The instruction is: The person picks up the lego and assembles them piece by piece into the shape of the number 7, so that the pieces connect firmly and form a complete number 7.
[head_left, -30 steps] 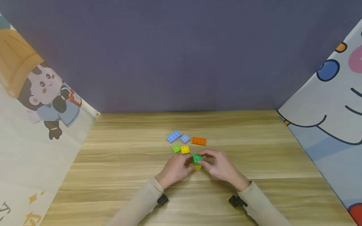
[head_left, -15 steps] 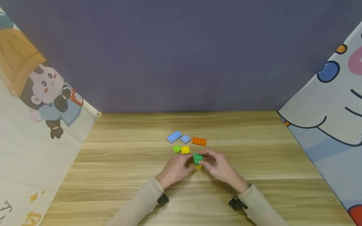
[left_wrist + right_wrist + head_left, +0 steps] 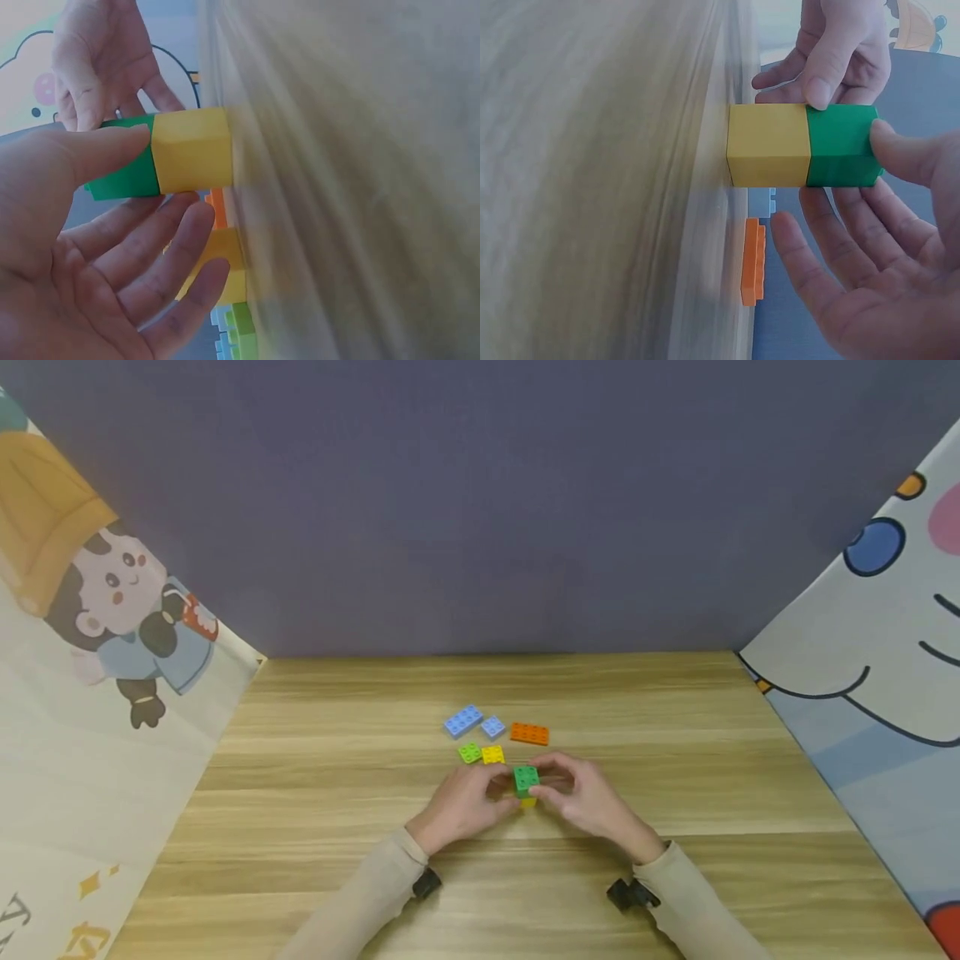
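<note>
A green brick (image 3: 527, 781) sits flush on top of a yellow brick (image 3: 769, 146), making an upright stack on the wooden table. My left hand (image 3: 465, 803) pinches the green brick from the left, its thumb near the seam in the left wrist view and its other fingers along the far side. From the right, my right hand (image 3: 588, 800) also holds the green brick, with the thumb close to its upper edge in the right wrist view and fingers behind. In the head view the lower yellow brick is mostly hidden under the green one.
Behind the hands lie a lime brick (image 3: 469, 752), another yellow brick (image 3: 492, 754), a small blue brick (image 3: 492, 727), a long blue brick (image 3: 463, 721) and a long orange brick (image 3: 529, 733). A dark panel (image 3: 480, 510) stands along the table's (image 3: 337, 777) back edge.
The hands stay round the stack with only slight movement. More of the green brick's top shows now, and my left hand covers a little of the loose yellow brick's front edge.
</note>
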The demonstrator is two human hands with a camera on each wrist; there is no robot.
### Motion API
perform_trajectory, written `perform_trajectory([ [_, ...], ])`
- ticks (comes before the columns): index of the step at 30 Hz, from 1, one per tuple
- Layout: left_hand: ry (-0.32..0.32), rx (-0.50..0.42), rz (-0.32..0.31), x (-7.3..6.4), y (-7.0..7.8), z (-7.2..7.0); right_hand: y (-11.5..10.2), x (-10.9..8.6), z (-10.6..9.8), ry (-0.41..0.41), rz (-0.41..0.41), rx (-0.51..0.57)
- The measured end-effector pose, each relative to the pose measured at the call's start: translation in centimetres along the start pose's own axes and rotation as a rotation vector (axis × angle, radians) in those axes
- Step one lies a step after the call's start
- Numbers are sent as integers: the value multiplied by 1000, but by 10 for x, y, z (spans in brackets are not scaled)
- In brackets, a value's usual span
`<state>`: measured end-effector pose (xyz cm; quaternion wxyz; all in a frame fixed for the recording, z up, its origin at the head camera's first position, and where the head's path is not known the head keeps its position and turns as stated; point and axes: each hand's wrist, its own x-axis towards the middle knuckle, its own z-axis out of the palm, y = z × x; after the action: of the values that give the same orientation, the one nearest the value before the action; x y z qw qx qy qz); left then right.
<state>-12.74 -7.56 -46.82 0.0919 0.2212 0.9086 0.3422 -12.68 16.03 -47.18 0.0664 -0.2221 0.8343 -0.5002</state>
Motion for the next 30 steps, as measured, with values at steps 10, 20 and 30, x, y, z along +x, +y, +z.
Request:
perform_trajectory([
  [10, -42, -29, 55, 0, -1, -13, -3, 2, -3, -31, 23, 24],
  [20, -31, -32, 66, 0, -4, -30, -2, 0, -2, -36, 28, 28],
  [30, 159, 10, 57, 5, -5, -29, 1, -1, -2, -38, 28, 39],
])
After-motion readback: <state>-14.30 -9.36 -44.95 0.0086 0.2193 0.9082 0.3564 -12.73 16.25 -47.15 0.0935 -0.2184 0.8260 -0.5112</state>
